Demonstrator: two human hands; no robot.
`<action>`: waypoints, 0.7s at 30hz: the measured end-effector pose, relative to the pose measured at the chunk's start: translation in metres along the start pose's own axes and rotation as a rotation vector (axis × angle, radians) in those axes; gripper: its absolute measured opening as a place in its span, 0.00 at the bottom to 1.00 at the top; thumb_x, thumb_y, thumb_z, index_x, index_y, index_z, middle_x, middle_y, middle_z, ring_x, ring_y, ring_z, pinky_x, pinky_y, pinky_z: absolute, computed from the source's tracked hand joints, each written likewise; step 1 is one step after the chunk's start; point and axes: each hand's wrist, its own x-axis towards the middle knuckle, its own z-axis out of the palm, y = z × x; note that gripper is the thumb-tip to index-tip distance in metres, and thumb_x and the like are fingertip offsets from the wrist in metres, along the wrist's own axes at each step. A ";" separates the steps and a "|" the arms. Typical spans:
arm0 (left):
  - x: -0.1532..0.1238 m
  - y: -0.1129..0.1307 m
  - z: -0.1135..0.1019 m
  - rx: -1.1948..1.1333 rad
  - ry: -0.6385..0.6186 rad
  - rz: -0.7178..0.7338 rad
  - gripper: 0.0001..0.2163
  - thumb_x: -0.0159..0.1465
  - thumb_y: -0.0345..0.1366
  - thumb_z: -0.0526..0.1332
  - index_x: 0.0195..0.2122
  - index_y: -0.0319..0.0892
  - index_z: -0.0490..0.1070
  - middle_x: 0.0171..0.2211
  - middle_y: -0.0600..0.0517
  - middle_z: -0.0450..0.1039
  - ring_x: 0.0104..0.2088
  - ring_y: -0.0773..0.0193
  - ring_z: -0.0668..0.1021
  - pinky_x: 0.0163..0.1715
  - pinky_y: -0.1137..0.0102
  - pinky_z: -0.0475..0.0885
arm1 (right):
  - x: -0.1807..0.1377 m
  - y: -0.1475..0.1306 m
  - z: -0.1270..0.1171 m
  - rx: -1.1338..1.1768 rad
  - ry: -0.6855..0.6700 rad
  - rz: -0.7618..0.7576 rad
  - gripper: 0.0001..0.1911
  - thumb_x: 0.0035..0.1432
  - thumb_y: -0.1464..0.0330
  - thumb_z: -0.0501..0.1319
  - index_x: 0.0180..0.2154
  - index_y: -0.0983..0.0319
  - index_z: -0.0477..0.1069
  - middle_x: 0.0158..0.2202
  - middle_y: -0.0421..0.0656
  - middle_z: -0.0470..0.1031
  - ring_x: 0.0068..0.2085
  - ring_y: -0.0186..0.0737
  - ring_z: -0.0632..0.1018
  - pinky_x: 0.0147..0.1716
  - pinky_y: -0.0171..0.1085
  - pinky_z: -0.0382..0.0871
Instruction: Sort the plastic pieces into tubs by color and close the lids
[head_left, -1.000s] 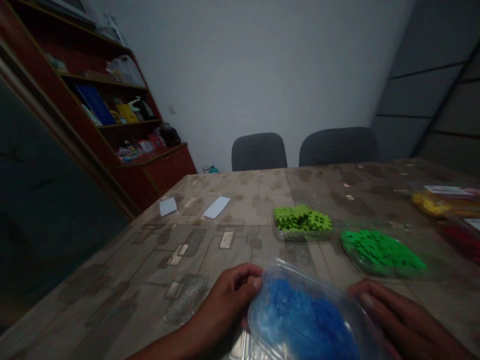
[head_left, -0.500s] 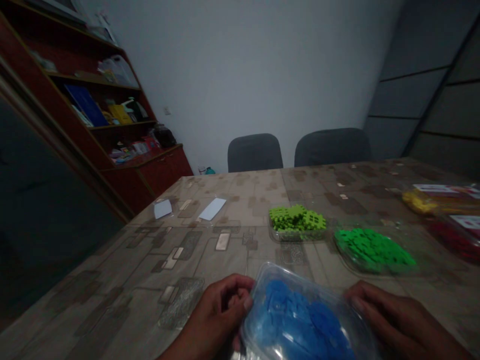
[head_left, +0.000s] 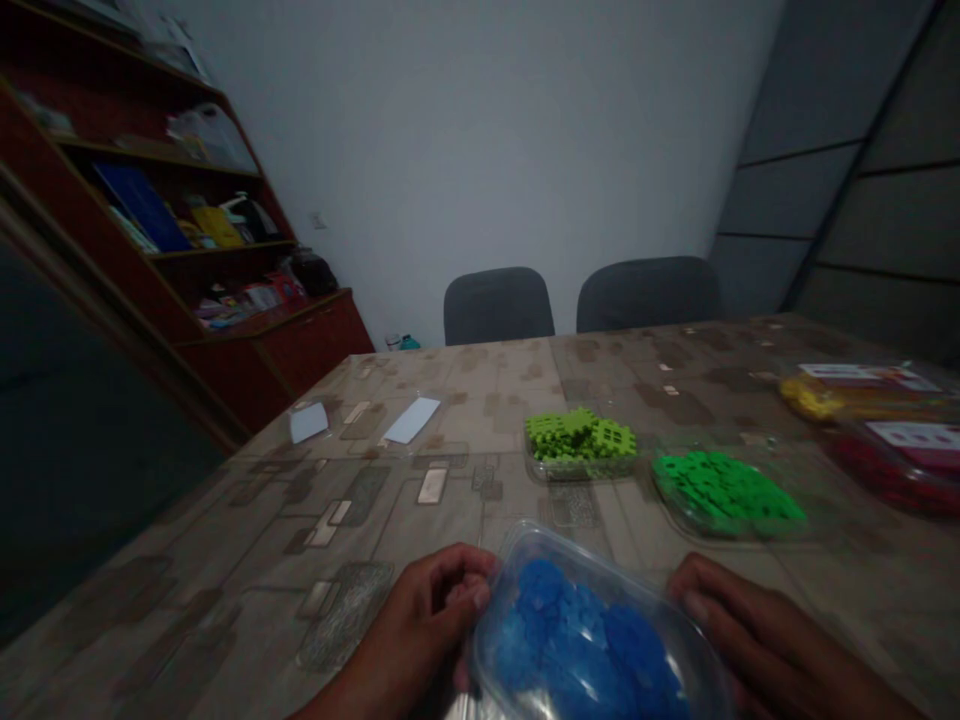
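A clear plastic container [head_left: 592, 640] filled with blue plastic pieces is tilted near the front edge of the view. My left hand [head_left: 427, 620] grips its left side, thumb and curled fingers at the rim. On the opposite side, my right hand [head_left: 757, 620] has its fingers closed around the container's right edge. Its lower part runs out of the frame. Beyond it on the table stand an open tub of lime-green interlocking pieces [head_left: 579, 440] and, further right, a tub of bright green pieces [head_left: 724, 490].
At the right lie clear packs, one with yellow pieces [head_left: 810, 398] and one with red pieces [head_left: 885, 468]. Two white cards [head_left: 412, 420] [head_left: 308, 423] rest on the patterned tablecloth [head_left: 255, 560]. Two grey chairs [head_left: 499, 305] [head_left: 649, 293] stand behind the table, a shelf unit [head_left: 277, 345] at left.
The view has turned slightly to the right, so the things on the table appear further left. Both hands keep their hold on the container of blue pieces.
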 end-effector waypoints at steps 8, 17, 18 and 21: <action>-0.004 -0.007 -0.005 0.035 -0.036 -0.018 0.19 0.58 0.51 0.66 0.42 0.42 0.71 0.25 0.57 0.68 0.15 0.76 0.66 0.11 0.82 0.61 | 0.000 0.002 0.002 -0.019 0.042 0.009 0.33 0.55 0.35 0.46 0.29 0.58 0.64 0.21 0.35 0.61 0.22 0.31 0.64 0.18 0.29 0.55; -0.003 -0.013 -0.014 0.030 -0.087 -0.019 0.21 0.55 0.52 0.69 0.36 0.38 0.73 0.16 0.58 0.66 0.11 0.77 0.63 0.11 0.81 0.60 | 0.001 0.002 0.002 -0.074 -0.007 -0.058 0.32 0.57 0.37 0.44 0.27 0.59 0.61 0.21 0.35 0.61 0.22 0.30 0.62 0.21 0.31 0.55; -0.002 -0.012 -0.015 0.035 -0.090 -0.024 0.20 0.55 0.52 0.69 0.36 0.38 0.73 0.15 0.58 0.66 0.11 0.77 0.63 0.11 0.81 0.61 | 0.001 0.002 0.003 -0.063 -0.008 -0.045 0.32 0.57 0.36 0.44 0.27 0.58 0.60 0.21 0.34 0.61 0.22 0.30 0.62 0.21 0.31 0.54; -0.001 -0.011 -0.013 0.006 -0.074 -0.036 0.20 0.55 0.50 0.70 0.36 0.37 0.72 0.16 0.58 0.68 0.11 0.77 0.63 0.11 0.81 0.62 | -0.001 0.004 0.004 -0.029 -0.024 0.039 0.32 0.56 0.36 0.44 0.29 0.58 0.61 0.19 0.34 0.62 0.20 0.30 0.62 0.19 0.30 0.52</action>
